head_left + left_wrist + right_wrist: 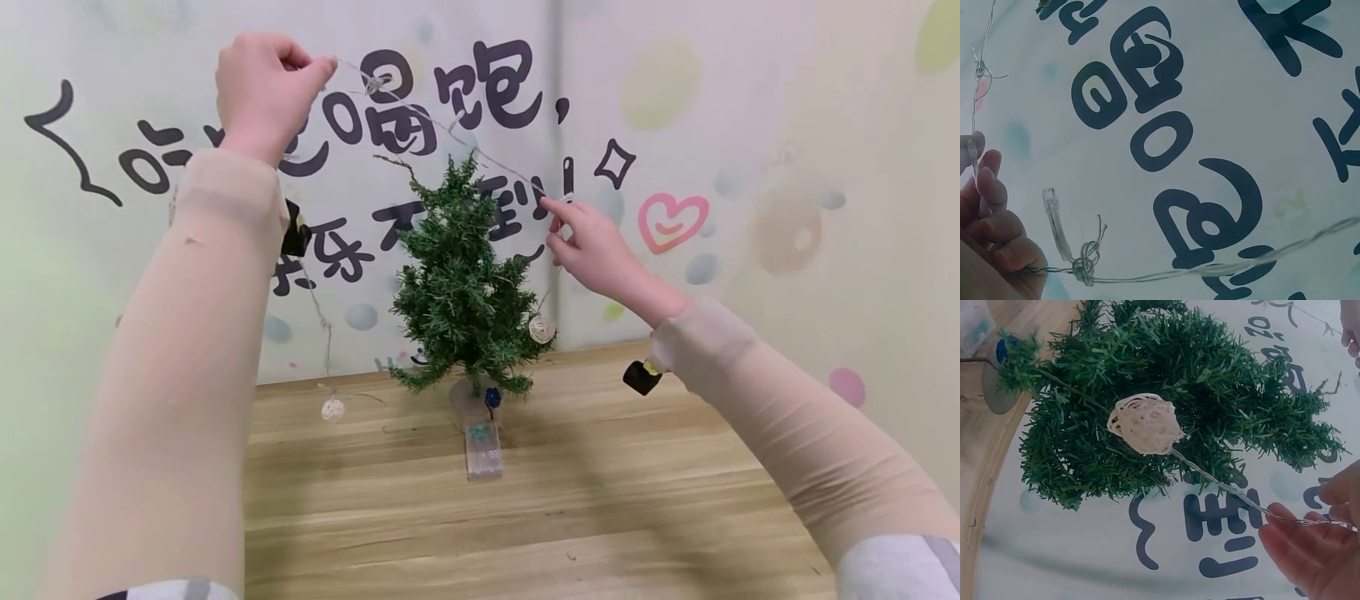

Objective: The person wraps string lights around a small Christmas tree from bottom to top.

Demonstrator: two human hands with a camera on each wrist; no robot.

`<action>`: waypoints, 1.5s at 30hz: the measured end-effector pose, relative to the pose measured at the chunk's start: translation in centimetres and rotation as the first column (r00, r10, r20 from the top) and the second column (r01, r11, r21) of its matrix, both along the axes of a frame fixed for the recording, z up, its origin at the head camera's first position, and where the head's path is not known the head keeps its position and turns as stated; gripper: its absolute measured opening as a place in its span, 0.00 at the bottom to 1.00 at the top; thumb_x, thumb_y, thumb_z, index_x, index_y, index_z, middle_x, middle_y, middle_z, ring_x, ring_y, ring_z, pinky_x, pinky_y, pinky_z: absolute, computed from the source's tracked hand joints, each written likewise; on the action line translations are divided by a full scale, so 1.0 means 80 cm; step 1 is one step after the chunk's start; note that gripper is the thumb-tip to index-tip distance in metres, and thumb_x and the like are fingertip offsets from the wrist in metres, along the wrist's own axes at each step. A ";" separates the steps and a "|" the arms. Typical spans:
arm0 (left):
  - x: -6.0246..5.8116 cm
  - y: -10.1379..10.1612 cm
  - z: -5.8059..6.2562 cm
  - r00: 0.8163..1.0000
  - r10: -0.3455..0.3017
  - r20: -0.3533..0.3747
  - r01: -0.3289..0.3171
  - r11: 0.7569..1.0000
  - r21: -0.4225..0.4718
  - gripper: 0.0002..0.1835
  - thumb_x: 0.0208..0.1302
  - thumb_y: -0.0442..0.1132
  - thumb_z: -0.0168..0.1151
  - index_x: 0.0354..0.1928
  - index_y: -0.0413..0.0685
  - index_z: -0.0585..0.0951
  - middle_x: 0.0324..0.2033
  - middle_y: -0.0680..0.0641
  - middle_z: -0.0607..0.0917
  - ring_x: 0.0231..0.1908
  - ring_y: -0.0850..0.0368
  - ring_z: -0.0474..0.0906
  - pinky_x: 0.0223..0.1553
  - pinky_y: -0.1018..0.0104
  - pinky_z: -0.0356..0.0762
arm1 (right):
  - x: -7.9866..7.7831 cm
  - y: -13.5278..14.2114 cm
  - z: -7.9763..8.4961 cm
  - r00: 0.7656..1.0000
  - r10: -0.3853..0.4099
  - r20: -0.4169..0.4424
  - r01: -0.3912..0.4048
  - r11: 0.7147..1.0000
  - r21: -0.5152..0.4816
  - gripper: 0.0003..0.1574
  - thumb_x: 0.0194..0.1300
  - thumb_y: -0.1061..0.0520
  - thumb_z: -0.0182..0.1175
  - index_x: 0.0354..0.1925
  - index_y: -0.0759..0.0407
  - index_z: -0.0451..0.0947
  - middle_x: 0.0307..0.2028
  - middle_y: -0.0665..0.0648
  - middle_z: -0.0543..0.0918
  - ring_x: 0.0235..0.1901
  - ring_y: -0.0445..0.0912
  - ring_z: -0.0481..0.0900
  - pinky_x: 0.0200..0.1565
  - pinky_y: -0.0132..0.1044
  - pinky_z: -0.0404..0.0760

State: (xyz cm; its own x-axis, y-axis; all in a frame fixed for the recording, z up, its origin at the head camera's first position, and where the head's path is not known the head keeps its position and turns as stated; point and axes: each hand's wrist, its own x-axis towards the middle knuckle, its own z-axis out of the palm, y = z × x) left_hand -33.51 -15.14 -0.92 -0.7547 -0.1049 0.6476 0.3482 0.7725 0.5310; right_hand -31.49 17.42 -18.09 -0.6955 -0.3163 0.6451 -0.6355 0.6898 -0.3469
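Observation:
A thin string of lights (pixel 480 150) stretches between both hands across the top of a small green artificial Christmas tree (pixel 465 283). My left hand (pixel 266 93), raised at the upper left, pinches one end of the stretch; a tiny bulb (pixel 1051 203) and a twisted knot (pixel 1085 265) show beside its fingers. Lower, at the tree's right, my right hand (pixel 596 250) holds the wire between thumb and fingers. From there the wire runs down to a white woven ball (pixel 1146 425) against the right-hand branches. Another white woven ball (pixel 332 409) hangs at the left end of the string.
The tree's round base (pixel 467 400) stands on a wooden table (pixel 420 525) near its back edge. In front of it lies a clear plastic box (pixel 483 454), with a small dark blue piece (pixel 492 398) behind. A printed wall (pixel 660 83) rises close behind the tree.

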 end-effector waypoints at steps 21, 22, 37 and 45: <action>-0.040 0.018 -0.007 0.984 0.116 0.136 -0.106 0.991 -0.078 0.21 0.49 0.66 0.52 0.22 0.58 0.78 0.20 0.61 0.75 0.28 0.63 0.67 0.27 0.66 0.65 | -0.021 0.007 -0.003 0.976 -0.046 0.213 0.058 0.997 -0.052 0.37 0.61 0.53 0.50 0.66 0.56 0.51 0.45 0.57 0.69 0.22 0.46 0.76 0.24 0.37 0.75; -0.041 0.019 -0.008 0.982 0.119 0.149 -0.107 0.991 -0.084 0.21 0.49 0.66 0.52 0.22 0.58 0.78 0.20 0.60 0.75 0.28 0.63 0.67 0.27 0.66 0.65 | -0.022 0.008 -0.003 0.973 -0.045 0.225 0.058 0.997 -0.051 0.37 0.61 0.52 0.50 0.66 0.56 0.51 0.45 0.57 0.69 0.21 0.47 0.76 0.23 0.37 0.75; -0.065 0.019 -0.048 0.946 0.199 0.255 -0.138 0.962 -0.236 0.24 0.52 0.66 0.48 0.25 0.53 0.77 0.17 0.59 0.76 0.27 0.57 0.70 0.25 0.66 0.66 | -0.035 0.021 -0.022 0.933 -0.047 0.356 0.061 0.998 -0.028 0.40 0.61 0.49 0.52 0.66 0.56 0.50 0.49 0.59 0.70 0.26 0.46 0.77 0.26 0.37 0.76; -0.078 0.006 -0.077 0.935 0.228 0.270 -0.153 0.950 -0.273 0.27 0.54 0.64 0.47 0.35 0.49 0.82 0.24 0.53 0.81 0.29 0.53 0.73 0.23 0.63 0.68 | -0.041 0.020 -0.033 0.905 -0.063 0.422 0.074 0.997 -0.011 0.43 0.60 0.46 0.53 0.66 0.59 0.48 0.54 0.60 0.67 0.21 0.48 0.76 0.28 0.37 0.75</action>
